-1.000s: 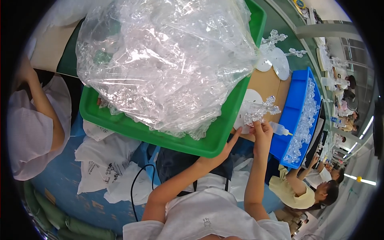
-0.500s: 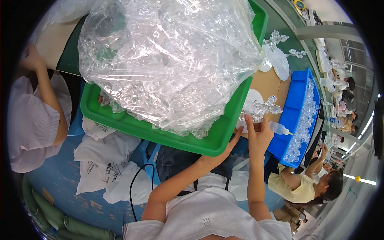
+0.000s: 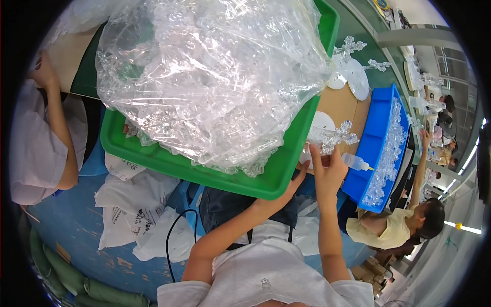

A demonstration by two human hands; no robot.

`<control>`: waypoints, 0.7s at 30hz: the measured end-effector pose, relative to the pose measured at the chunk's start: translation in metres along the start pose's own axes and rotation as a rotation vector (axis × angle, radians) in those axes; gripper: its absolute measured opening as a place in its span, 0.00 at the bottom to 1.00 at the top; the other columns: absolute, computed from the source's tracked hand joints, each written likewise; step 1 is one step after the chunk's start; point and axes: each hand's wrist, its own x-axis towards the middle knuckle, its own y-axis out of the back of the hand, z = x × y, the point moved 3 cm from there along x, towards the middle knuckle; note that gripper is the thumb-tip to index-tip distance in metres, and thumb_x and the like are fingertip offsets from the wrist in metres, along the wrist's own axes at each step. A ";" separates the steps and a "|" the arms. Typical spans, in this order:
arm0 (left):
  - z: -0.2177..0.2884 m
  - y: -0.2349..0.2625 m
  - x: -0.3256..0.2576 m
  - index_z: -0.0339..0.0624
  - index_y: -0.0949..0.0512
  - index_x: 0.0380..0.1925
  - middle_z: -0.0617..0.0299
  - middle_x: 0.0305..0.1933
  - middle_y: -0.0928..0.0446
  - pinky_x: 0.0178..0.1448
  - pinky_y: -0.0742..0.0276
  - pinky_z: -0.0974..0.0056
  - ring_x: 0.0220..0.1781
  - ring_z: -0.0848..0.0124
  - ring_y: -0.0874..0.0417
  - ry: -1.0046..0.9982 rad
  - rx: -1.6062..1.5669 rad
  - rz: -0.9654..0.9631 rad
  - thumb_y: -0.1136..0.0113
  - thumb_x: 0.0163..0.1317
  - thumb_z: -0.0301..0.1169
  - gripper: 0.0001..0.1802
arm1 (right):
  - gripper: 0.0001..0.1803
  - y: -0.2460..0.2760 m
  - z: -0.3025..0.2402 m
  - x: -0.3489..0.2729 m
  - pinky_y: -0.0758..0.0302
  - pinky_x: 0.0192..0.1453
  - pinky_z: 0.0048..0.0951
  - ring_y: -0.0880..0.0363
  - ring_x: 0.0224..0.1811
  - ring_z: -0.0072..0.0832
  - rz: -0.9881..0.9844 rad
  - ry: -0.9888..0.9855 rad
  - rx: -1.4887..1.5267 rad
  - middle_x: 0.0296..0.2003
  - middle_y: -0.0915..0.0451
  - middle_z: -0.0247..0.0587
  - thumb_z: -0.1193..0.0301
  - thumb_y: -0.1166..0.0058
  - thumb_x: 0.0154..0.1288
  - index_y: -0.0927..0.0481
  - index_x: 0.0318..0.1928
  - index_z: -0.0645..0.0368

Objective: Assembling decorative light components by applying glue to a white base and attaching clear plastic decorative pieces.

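Observation:
My right hand (image 3: 330,168) is closed at the near end of a clear, knobbly plastic piece (image 3: 341,135), its thumb and fingertips pinching close to it. Behind that piece lies a round white disc (image 3: 322,123). Just left of it, my left hand (image 3: 299,178) reaches up past the corner of a green tray (image 3: 279,187). Its fingers are bent and partly hidden, so what they hold does not show. A small translucent squeeze bottle (image 3: 354,161) with a yellowish tip is beside my right hand; whether they touch is unclear.
A large clear bag (image 3: 215,77) of transparent parts fills the green tray. At the right stands a blue bin (image 3: 376,123) of small clear pieces. More white discs (image 3: 358,79) with clear pieces lie farther back. Co-workers (image 3: 394,225) sit at right and left (image 3: 46,143).
My hands stay at nearly the same spot, with slight finger shifts at the clear piece. The co-worker at right has stretched an arm upward. The co-worker at left has moved slightly.

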 end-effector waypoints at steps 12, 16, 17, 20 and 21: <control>-0.007 0.000 0.000 0.55 0.34 0.65 0.44 0.70 0.42 0.64 0.36 0.47 0.68 0.49 0.36 0.032 -0.171 0.022 0.52 0.59 0.30 0.30 | 0.17 -0.010 0.045 -0.008 0.30 0.30 0.17 0.25 0.26 0.16 -0.037 -0.290 0.670 0.31 0.20 0.34 0.63 0.40 0.63 0.21 0.44 0.64; -0.004 -0.007 -0.005 0.56 0.38 0.68 0.46 0.70 0.40 0.64 0.35 0.47 0.66 0.50 0.34 0.002 0.004 -0.004 0.54 0.61 0.30 0.31 | 0.16 -0.011 0.041 -0.008 0.31 0.31 0.17 0.26 0.26 0.16 -0.037 -0.285 0.656 0.31 0.20 0.33 0.63 0.40 0.63 0.21 0.44 0.64; -0.004 -0.008 -0.005 0.56 0.39 0.68 0.46 0.69 0.39 0.64 0.35 0.47 0.65 0.51 0.34 0.006 -0.008 -0.023 0.54 0.62 0.30 0.31 | 0.14 -0.011 0.039 -0.007 0.31 0.30 0.16 0.26 0.25 0.15 -0.018 -0.252 0.634 0.30 0.20 0.34 0.66 0.40 0.63 0.21 0.42 0.64; -0.004 -0.010 -0.004 0.56 0.40 0.69 0.47 0.67 0.37 0.64 0.34 0.48 0.64 0.51 0.33 0.026 -0.074 -0.012 0.55 0.62 0.31 0.32 | 0.14 -0.009 0.029 -0.005 0.31 0.29 0.15 0.25 0.25 0.15 0.016 -0.192 0.502 0.29 0.19 0.33 0.67 0.39 0.62 0.21 0.42 0.64; -0.005 -0.009 -0.004 0.56 0.40 0.69 0.47 0.66 0.35 0.64 0.34 0.48 0.64 0.52 0.33 0.041 -0.127 0.017 0.55 0.62 0.31 0.32 | 0.16 -0.008 0.024 -0.005 0.32 0.29 0.16 0.25 0.25 0.15 0.029 -0.165 0.393 0.29 0.19 0.33 0.65 0.37 0.61 0.21 0.43 0.64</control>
